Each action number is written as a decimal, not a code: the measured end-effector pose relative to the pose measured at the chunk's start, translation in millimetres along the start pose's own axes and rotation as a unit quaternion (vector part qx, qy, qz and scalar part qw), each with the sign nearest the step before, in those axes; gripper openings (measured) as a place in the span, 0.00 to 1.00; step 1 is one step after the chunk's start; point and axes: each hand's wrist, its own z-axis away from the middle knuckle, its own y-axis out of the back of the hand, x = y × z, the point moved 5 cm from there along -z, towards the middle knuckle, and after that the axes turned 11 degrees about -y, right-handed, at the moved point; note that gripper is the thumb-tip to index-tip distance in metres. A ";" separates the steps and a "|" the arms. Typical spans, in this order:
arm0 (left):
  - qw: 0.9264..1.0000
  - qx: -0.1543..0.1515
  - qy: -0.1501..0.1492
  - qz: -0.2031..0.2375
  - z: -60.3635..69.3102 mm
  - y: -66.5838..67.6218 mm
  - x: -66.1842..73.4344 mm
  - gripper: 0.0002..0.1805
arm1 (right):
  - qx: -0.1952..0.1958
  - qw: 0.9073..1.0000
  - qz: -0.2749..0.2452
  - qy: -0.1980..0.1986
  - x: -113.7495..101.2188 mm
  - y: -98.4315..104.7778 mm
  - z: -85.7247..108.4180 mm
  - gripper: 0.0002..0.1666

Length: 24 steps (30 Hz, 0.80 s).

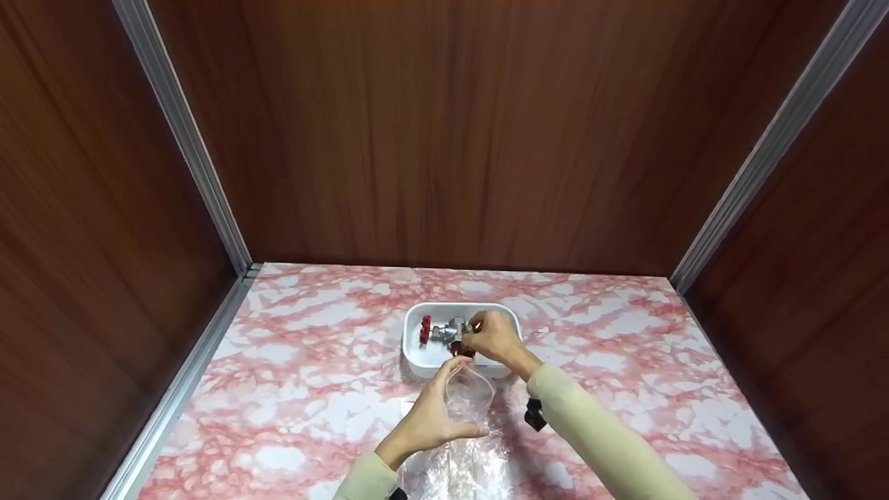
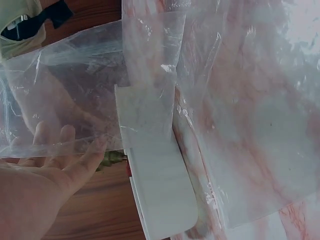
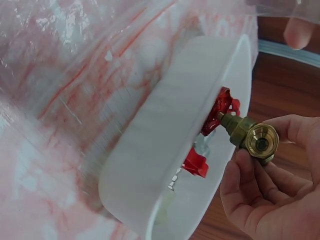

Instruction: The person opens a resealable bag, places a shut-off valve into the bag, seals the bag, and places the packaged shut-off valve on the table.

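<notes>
My right hand (image 1: 496, 337) pinches a brass valve (image 3: 250, 136) with a red handwheel (image 3: 218, 111), held at the rim of a white tray (image 1: 420, 359). Inside the tray lies a silvery valve (image 1: 448, 332), its red handwheel (image 1: 425, 329) pointing left. In front of the tray, my left hand (image 1: 426, 418) grips a clear plastic bag (image 1: 469, 399), thumb and fingers curved around its mouth, which gapes between them. The left wrist view shows the bag's film (image 2: 90, 95) across the fingers. The tray's far inside is partly hidden by my right hand.
More clear plastic (image 1: 458, 476) lies on the pink-and-white marbled table (image 1: 292, 417) near its front. Brown wood-grain panels (image 1: 444, 139) close off the back and both sides, with metal frame posts (image 1: 201, 160) at the corners.
</notes>
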 end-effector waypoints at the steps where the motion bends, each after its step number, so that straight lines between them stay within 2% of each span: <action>1: 1.000 0.001 0.000 0.000 -0.4 -0.5 -0.4 0.59 | 0.004 1.000 0.003 0.000 -0.9 2.6 1.0 0.09; 5: 1.000 -0.001 0.003 -0.006 -1.3 -2.5 -2.0 0.59 | 0.016 1.000 0.010 -0.002 -3.9 11.2 4.7 0.11; 11: 1.000 -0.004 0.010 -0.012 -1.8 -4.8 -4.6 0.61 | -0.005 0.999 -0.015 -0.036 -8.3 20.2 11.4 0.09; 15: 1.000 -0.010 0.016 0.003 -2.4 -7.4 -7.4 0.62 | -0.014 0.998 -0.040 -0.054 -12.0 27.4 16.9 0.10; 19: 1.000 -0.010 0.020 0.008 -2.3 -9.2 -10.2 0.63 | -0.010 0.997 -0.054 -0.058 -17.6 35.9 22.0 0.10; 24: 1.000 -0.010 0.022 0.004 -3.2 -10.6 -11.9 0.62 | 0.010 0.997 -0.045 -0.060 -25.9 50.0 28.1 0.09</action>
